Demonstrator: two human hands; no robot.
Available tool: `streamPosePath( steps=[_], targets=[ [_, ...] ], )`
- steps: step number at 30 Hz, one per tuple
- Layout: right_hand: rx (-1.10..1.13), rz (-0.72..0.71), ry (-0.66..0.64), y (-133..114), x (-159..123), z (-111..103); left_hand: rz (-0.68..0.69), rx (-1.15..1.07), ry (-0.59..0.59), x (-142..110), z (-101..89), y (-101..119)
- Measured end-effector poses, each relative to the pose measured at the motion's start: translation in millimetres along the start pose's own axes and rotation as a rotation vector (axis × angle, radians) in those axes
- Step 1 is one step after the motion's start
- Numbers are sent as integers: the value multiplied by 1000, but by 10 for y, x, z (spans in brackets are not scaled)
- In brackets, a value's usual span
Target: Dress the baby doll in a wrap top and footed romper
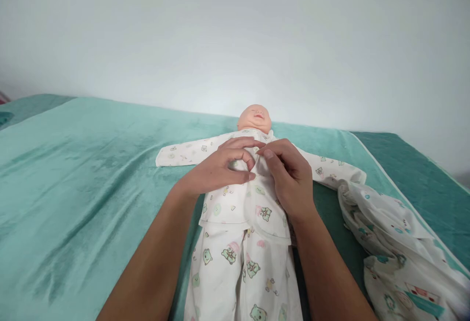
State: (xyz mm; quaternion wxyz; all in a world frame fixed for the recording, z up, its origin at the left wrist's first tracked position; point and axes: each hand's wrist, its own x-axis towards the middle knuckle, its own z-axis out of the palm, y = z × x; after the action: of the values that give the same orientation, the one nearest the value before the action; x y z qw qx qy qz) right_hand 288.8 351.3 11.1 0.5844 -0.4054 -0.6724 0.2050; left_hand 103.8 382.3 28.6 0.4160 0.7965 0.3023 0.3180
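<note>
A baby doll (pixel 254 118) lies on its back, dressed in a white top (pixel 227 203) and matching trousers (pixel 216 262) with green bear prints. Over the middle of its chest, my left hand (pixel 223 167) rests on the top with thumb and fingers apart, the tips by the front opening. Opposite it, my right hand (pixel 290 174) is closed in a pinch on the top's front edge, close to a small round button near the neck. Lower down, the front edges overlap. Both sleeves stretch out to the sides, and no doll hands show at the cuffs.
A green plush cover (pixel 91 189) lies under the doll, with folds on the left. Crumpled white printed cloth (pixel 396 242) lies at the right, touching the sleeve end. Behind the doll's head rises a white wall (pixel 235 42).
</note>
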Motion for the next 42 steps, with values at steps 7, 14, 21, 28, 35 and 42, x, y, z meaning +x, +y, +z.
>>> streamPosePath(
  steps=[7,14,21,28,35,42],
  targets=[
    [-103,99,-86,-50,6,31,13,37,16,-2,26,11],
    [-7,247,-108,-37,-4,0,31,152,68,3,81,58],
    [184,350,-147,-17,9,-79,75,292,147,27,218,106],
    [213,397,-45,-9,19,-57,44,257,84,-2,167,144],
    [308,426,11,7,41,-52,81,187,-73,-21,-3,34],
    [287,397,27,2,37,-35,81,175,-48,-29,-12,-29]
  ],
)
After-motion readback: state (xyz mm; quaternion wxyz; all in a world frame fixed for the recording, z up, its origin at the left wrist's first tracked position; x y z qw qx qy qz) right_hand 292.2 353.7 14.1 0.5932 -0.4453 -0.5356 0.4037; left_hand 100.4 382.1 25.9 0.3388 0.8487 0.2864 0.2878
